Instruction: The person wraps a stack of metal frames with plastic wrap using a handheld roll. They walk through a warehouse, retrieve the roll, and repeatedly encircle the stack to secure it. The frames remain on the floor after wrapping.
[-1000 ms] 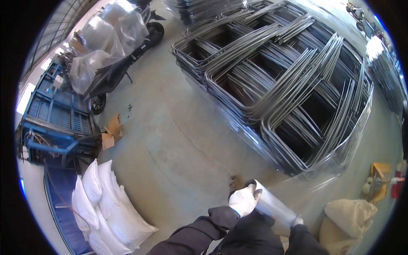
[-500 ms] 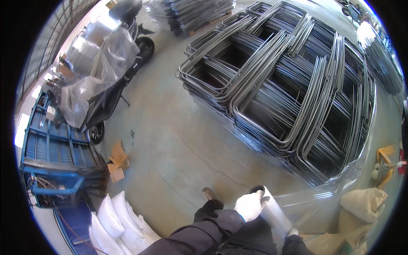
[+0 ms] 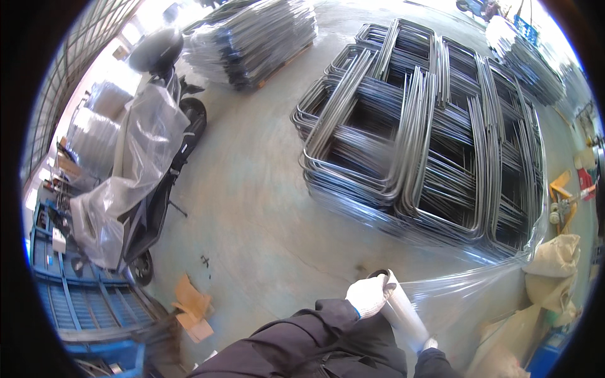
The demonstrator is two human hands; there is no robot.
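Note:
My left hand [image 3: 367,297], in a white knit glove, is closed around the upper end of a roll of clear stretch film [image 3: 404,314]. The roll slants down to the right in front of my body. At its lower end is my right hand [image 3: 430,344], also gloved and mostly hidden by the roll and the sleeve; its fingers seem wrapped around that end. A taut sheet of film [image 3: 469,283] runs from the roll to the near right corner of a large stack of bent metal tube frames [image 3: 413,183]. Film covers the stack's lower sides.
A scooter [image 3: 154,233] under a plastic cover stands at left, beside a blue metal platform [image 3: 63,302]. Torn cardboard [image 3: 192,305] lies on the floor. A wrapped stack [image 3: 258,44] is at the back. Woven sacks [image 3: 554,264] and a yellow pallet jack [image 3: 563,189] stand at right.
The view has shifted and turned, so the scooter and cardboard sit lower and the white sacks at lower left have left the picture. Both hands keep the roll; the film stretches more plainly to the stack.

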